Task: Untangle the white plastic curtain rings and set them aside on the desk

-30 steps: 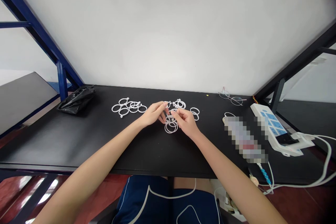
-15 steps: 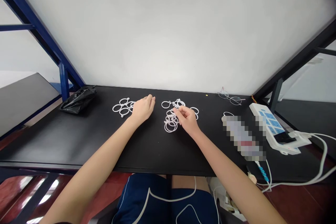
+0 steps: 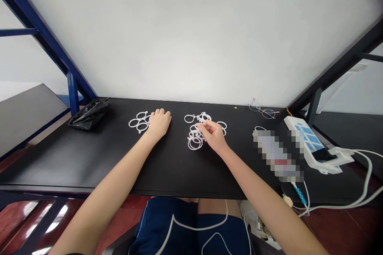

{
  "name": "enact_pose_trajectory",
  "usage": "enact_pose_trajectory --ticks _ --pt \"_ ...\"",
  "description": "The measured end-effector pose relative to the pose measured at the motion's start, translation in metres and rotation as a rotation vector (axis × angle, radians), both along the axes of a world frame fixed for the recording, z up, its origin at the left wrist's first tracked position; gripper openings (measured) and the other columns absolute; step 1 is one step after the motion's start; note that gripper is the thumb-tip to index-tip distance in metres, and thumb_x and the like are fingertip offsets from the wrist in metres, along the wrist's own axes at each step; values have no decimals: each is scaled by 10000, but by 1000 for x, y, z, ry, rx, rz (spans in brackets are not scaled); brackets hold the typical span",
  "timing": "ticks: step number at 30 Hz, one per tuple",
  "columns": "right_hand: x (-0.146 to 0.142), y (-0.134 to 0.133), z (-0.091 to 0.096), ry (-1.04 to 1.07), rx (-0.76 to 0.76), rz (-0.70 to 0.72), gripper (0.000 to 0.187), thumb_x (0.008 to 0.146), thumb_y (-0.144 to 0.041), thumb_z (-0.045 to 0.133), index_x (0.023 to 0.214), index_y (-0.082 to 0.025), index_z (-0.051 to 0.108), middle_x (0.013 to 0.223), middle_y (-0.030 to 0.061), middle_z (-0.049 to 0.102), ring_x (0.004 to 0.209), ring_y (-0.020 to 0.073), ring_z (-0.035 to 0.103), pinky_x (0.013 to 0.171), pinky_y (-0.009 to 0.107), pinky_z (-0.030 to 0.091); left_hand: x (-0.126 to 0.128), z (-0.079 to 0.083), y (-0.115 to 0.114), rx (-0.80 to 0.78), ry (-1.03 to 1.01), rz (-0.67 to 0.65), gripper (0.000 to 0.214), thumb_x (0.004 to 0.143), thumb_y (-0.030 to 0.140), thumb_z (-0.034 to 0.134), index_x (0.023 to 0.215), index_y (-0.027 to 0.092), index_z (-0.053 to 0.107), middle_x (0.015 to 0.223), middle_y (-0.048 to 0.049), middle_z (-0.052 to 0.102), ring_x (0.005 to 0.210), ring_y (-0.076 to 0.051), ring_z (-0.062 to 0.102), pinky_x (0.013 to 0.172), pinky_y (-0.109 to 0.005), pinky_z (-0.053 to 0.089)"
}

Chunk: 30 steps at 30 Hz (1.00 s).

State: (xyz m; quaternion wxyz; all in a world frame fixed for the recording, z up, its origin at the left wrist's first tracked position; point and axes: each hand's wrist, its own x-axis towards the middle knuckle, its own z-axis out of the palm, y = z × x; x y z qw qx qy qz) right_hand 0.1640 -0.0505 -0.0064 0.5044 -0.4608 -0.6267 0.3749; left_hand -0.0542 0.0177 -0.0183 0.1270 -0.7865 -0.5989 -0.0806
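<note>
- A pale wall (image 3: 191, 40) rises behind everything in front of me.
- My black desk (image 3: 80, 155) stretches below it, with all the rings on it.
- Far to my right, a white power strip (image 3: 312, 143) with blue sockets has a white plug and cables in it.
- Just left of it lies a pixelated object (image 3: 278, 157), a cable at its near end.
- A crumpled black plastic bag (image 3: 89, 114) sits by the blue post on my left.
- My left hand (image 3: 160, 123) is palm down, fingers bent and hidden beneath; I cannot tell whether they grip a ring.
- My right hand (image 3: 213, 135) has thumb and forefinger brought together at the middle pile; I cannot tell whether a ring is pinched there.
- Wire-framed eyeglasses (image 3: 268, 114) lie near the wall.
- The middle pile of white rings (image 3: 195, 139) overlaps just left of my right hand.
- The left group of white rings (image 3: 139, 120) is partly covered by my left hand.
- A small back cluster (image 3: 204, 117) lies beyond the middle pile.
- A couple of rings (image 3: 222, 122) show past my right knuckles.
- One lone ring (image 3: 189, 122) lies just left of the back cluster.
- A yellow speck (image 3: 235, 107) dots the desk's far edge.
</note>
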Motion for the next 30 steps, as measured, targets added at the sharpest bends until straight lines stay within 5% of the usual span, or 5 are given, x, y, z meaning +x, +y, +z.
enact_pose_trajectory --ticks 11,16,21,25,30 --pt "-3 -3 4 -11 5 8 435 820 -511 617 570 -204 435 455 -69 362 401 70 329 419 243 253 1 2 -1 20 -78 -47 260 947 264 381 982 140 607 1035 -168 604 988 -326 551 817 -425 396" --pt "-2 -2 1 -7 21 -15 439 827 -519 608 579 -206 426 473 -64 365 408 73 349 424 242 270 14 11 -10 41 -334 -396 216 950 268 390 1005 179 579 1016 -97 629 955 -237 568 848 -364 408" --pt "2 2 -1 -11 42 -61 448 830 -537 600 584 -206 425 488 -58 382 415 76 363 421 242 288 30 16 -27 -122 -399 -649 294 929 426 446 814 187 575 589 5 542 560 -142 503 615 -269 369" --pt "2 1 2 -14 60 -71 442 838 -517 599 579 -206 422 471 -62 367 412 76 341 427 249 274 34 12 -33 -232 -376 -666 336 853 520 537 804 191 580 554 20 532 496 -121 476 531 -240 300" --pt "0 -1 3 -28 53 -62 440 835 -506 605 575 -206 415 474 -63 361 417 76 344 433 250 274 37 8 -34 -273 -362 -619 216 841 406 550 803 194 573 595 7 579 529 -135 513 523 -236 292"
